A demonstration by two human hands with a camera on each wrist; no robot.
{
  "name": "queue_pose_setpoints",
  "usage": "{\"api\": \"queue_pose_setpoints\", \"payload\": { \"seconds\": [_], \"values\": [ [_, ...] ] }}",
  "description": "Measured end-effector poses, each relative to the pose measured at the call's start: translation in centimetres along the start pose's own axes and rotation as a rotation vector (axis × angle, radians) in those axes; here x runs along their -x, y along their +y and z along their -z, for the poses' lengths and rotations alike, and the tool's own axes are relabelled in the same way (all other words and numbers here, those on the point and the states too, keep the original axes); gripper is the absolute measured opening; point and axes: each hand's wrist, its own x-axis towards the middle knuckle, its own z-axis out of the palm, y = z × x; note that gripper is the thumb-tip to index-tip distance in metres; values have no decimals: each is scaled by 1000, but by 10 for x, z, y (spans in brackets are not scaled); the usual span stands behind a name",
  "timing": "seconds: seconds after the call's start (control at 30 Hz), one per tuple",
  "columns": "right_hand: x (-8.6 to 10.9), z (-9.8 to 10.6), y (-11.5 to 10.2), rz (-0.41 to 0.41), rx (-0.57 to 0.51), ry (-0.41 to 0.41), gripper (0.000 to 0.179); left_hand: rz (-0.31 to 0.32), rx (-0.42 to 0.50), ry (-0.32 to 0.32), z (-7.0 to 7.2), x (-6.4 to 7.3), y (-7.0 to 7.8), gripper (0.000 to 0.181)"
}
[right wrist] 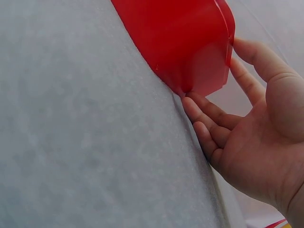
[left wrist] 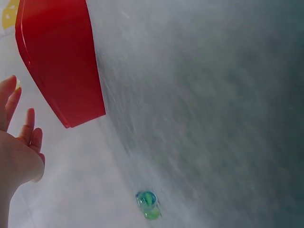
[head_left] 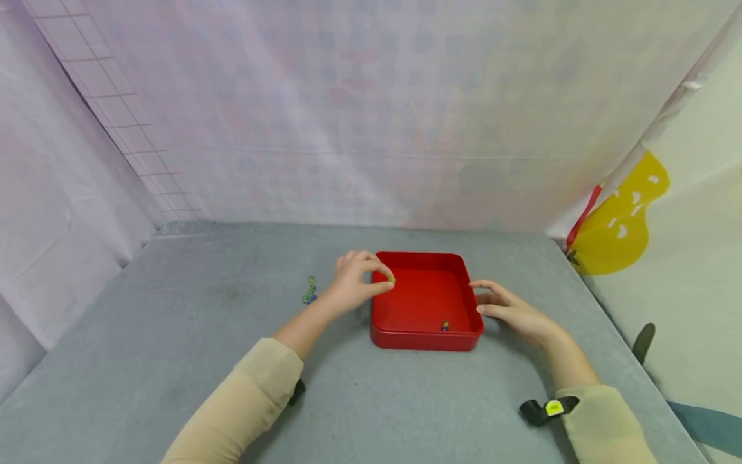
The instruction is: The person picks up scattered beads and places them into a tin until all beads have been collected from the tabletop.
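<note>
A square red box with low walls stands on the grey table. Over its left rim, my left hand pinches a small yellowish glass marble between thumb and index finger. In the left wrist view, only a sliver of that marble shows past the fingertips. My right hand rests its fairly straight fingers against the box's right outer wall; the right wrist view shows the thumb at the rim. Inside the box, near its front wall, lie marbles.
Left of the box, several green and blue glass marbles lie grouped on the grey table. A pale cloth hangs behind the table, and another cloth with a yellow pear print hangs along the right side.
</note>
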Motion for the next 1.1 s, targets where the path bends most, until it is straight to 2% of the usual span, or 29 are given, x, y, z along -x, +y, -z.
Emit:
{"api": "queue_pose_setpoints", "payload": {
  "seconds": [0.17, 0.43, 0.6, 0.83, 1.1],
  "values": [
    [1, 1, 1, -6, 5, 7, 56, -6, -10, -5, -6, -7, 3, 9],
    [2, 2, 2, -2, 10, 9, 54, 18, -2, -8, -15, -17, 9, 10],
    [1, 1, 1, -1, 9, 3, 55, 9, -2, -31, -22, -17, 8, 12],
    [0, 0, -1, -6, 11, 4, 55, 18, 1, -26, -26, -16, 5, 11],
    [0, 0, 0, 1, 20, 12, 55, -3, -66, -50, -27, -15, 3, 10]
  ]
}}
